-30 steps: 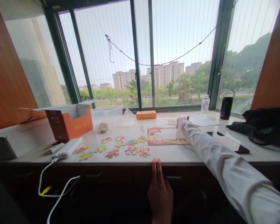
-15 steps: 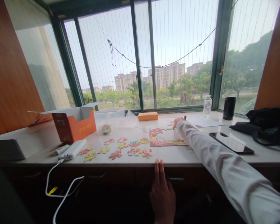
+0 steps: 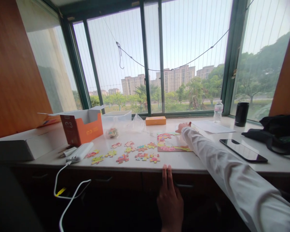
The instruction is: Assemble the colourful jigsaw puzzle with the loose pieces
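Note:
My right hand (image 3: 183,126), at the end of a white sleeve, reaches over the far edge of a partly filled jigsaw puzzle (image 3: 168,149). Its fingers look bunched and closed; what lies under them is hidden. The sleeve covers the puzzle's right side, and a pale gap shows in its middle. My left hand (image 3: 170,201) is low at the counter's front edge, back up, with two fingers stretched out to the edge and nothing visible in it. Left of the puzzle, several loose jigsaw pieces (image 3: 142,156) lie scattered.
On the left are an orange box (image 3: 91,132), a white box (image 3: 38,145) and a white power bank (image 3: 81,153) with its cable hanging down. Behind stand a clear tub (image 3: 117,115) and small orange box (image 3: 156,120). A phone (image 3: 244,150), bottle (image 3: 217,111) and black cylinder (image 3: 241,114) are right.
My right hand has shifted slightly left along the puzzle's far edge, over the spot where a small picture card showed. The view has turned a little; my left hand stays at the counter edge.

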`<state>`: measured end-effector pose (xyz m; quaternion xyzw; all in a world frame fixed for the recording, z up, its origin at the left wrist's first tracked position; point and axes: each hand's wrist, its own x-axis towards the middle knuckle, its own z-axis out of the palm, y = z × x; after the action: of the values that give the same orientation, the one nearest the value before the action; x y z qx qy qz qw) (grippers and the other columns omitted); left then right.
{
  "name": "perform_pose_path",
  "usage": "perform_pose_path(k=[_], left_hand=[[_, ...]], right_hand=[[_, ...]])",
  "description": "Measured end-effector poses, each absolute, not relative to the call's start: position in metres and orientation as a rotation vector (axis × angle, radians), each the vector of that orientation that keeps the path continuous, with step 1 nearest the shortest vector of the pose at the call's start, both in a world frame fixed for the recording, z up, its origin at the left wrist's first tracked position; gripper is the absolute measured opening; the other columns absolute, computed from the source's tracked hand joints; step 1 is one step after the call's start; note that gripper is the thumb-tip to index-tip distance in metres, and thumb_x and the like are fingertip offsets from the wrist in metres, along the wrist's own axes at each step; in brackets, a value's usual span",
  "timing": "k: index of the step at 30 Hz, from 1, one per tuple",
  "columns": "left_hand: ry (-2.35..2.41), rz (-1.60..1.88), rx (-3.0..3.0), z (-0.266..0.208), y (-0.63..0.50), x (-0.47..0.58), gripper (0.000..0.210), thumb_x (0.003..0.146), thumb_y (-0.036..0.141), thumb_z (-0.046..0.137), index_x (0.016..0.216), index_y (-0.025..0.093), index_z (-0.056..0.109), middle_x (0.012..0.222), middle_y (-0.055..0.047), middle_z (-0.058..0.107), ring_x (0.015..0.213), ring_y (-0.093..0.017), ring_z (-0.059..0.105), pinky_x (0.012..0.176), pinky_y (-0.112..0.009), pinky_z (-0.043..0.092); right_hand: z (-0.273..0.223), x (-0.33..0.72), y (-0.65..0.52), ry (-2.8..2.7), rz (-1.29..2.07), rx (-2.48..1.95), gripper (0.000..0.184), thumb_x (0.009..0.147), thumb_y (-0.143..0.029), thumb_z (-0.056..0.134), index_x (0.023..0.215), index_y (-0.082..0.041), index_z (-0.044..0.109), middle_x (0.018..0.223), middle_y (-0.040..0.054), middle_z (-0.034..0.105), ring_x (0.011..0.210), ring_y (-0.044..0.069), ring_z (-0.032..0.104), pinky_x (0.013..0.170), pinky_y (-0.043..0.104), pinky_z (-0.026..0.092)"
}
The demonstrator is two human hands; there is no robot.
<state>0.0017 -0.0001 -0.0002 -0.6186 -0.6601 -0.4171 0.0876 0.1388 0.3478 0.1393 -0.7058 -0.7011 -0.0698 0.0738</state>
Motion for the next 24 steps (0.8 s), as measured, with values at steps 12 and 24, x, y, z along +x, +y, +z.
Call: perform_pose_path(k=[12, 24], left_hand=[[-2.0, -1.238, -1.822, -0.008, 0.005, 0.003, 0.083, 0.088, 0.002, 0.045, 0.155, 0.036, 0.012, 0.158, -0.003, 0.031, 0.126, -0.021, 0.056, 0.091, -0.029, 0.058], [-1.986, -1.221, -1.841, -0.003, 0.001, 0.001, 0.087, 0.085, -0.001, 0.046, 0.154, 0.037, 0.011, 0.159, -0.001, 0.028, 0.126, -0.02, 0.056, 0.091, -0.028, 0.057]], right_hand=[[0.138, 0.114, 0.36, -2.229, -0.145, -2.136, 0.046, 0.07, -0.038, 0.08, 0.104, -0.008, 0.07, 0.118, 0.0248, 0.063, 0.124, 0.042, 0.042, 0.106, 0.057, 0.013], [0.139, 0.087, 0.337, -2.249, -0.193, -2.029, 0.049, 0.081, -0.052, 0.06, 0.115, -0.018, 0.068, 0.124, 0.0179, 0.063, 0.121, 0.032, 0.051, 0.108, 0.051, 0.021]])
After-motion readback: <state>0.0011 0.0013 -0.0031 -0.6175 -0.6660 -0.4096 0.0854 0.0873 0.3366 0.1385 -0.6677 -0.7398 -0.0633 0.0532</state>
